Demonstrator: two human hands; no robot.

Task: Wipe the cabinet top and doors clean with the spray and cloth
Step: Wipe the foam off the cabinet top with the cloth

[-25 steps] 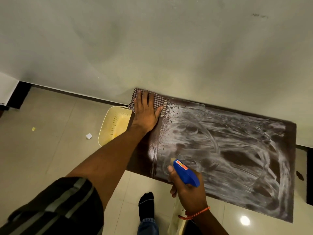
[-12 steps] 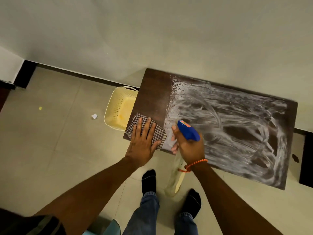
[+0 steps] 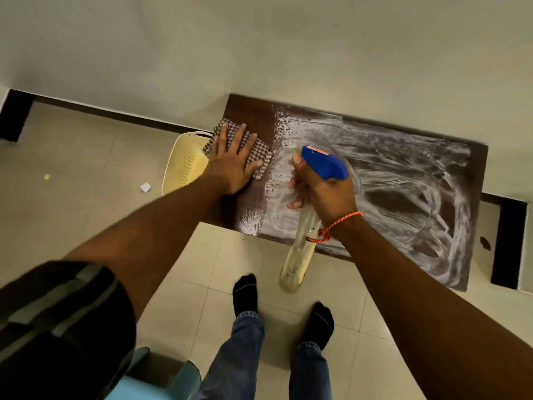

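Observation:
A dark brown cabinet top (image 3: 403, 203) stands against the wall, most of it smeared with white foam streaks. Its left strip is bare and dark. My left hand (image 3: 230, 163) presses flat, fingers spread, on a brown checked cloth (image 3: 259, 151) lying on that left strip. My right hand (image 3: 320, 189) grips a spray bottle (image 3: 323, 163) with a blue trigger head above the foamy part. The bottle's clear body (image 3: 297, 261), holding yellowish liquid, hangs down past the front edge. The cabinet doors are out of sight.
A cream perforated plastic basket (image 3: 184, 163) stands on the tiled floor at the cabinet's left end. Small paper scraps (image 3: 145, 187) lie on the floor further left. My socked feet (image 3: 245, 293) stand before the cabinet. A teal object (image 3: 161, 379) is at the bottom.
My left hand slid the cloth from the back left corner down to the front edge, then back up to mid-depth. The right hand with the bottle stayed over the front left of the foam.

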